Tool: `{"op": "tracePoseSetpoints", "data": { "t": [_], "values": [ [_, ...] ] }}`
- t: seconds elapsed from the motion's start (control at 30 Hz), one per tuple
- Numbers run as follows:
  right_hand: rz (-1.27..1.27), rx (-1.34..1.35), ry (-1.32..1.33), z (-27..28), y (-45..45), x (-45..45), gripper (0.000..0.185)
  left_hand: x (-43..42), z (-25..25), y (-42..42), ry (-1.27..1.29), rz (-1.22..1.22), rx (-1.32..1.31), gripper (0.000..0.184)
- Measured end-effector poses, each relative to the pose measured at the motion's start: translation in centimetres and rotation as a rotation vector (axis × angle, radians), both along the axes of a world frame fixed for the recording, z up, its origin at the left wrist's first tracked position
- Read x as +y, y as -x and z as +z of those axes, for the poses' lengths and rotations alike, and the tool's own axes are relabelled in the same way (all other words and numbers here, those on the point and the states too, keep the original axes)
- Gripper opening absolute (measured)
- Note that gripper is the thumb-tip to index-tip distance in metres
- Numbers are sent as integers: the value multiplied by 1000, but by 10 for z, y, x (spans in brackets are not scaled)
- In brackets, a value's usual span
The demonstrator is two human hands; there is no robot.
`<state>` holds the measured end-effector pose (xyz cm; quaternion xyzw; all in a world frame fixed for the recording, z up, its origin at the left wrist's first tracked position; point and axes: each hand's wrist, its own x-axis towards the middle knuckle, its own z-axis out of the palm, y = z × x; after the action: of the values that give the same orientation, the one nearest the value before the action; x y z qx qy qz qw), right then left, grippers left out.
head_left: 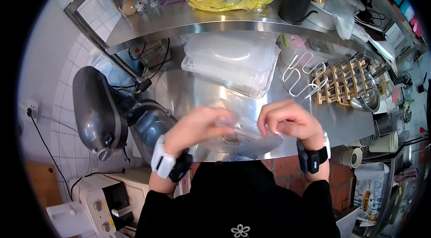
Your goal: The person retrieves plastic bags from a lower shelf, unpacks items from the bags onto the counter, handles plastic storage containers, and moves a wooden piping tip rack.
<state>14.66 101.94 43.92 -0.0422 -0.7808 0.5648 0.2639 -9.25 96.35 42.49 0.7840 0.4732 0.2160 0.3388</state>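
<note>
A thin, clear piece of plastic, possibly a bag [251, 144], lies at the front edge of the steel counter, below and between my hands. My left hand [197, 126] is on its left side; the fingertips are smeared by motion, so their grip is unclear. On the other side, my right hand [289, 119] has its fingers curled and pinched at the plastic's upper right part. Glare and see-through material hide the plastic's exact outline. Both wrists wear bands with dark devices.
A stand mixer [98, 112] with a metal bowl [155, 126] stands at left. Stacked clear plastic containers [229, 61] sit behind my hands. To the right are a white wire rack [298, 76], a wooden lattice rack [343, 83] and a steel bowl [370, 99]. A steel shelf [193, 28] overhangs the back.
</note>
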Motion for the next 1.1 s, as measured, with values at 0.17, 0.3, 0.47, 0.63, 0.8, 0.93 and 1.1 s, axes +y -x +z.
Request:
{"op": "tracePoseSetpoints", "data": {
  "t": [0.17,0.3,0.47,0.63,0.8,0.93,1.1],
  "values": [
    [-162,-164,-33,-14,-67,13,6,-7,1,66,202,293,-342,15],
    [1,-284,-116,-9,-73,-4,12,-6,-24,81,-81,460,-288,19],
    [133,-271,-432,-23,5,-46,10,12,-14,35,154,655,-430,22],
    [-455,10,-798,-11,51,-55,11,-2,-67,-10,325,57,-657,16],
    [-544,-66,43,-57,45,-44,14,-31,-59,0,591,111,-698,13],
    [-261,-306,618,-100,47,-39,17,-47,-35,-21,-234,63,-34,14],
    [-25,-288,770,-136,51,-43,31,-52,-62,-18,-254,-6,55,11]
  ]
}}
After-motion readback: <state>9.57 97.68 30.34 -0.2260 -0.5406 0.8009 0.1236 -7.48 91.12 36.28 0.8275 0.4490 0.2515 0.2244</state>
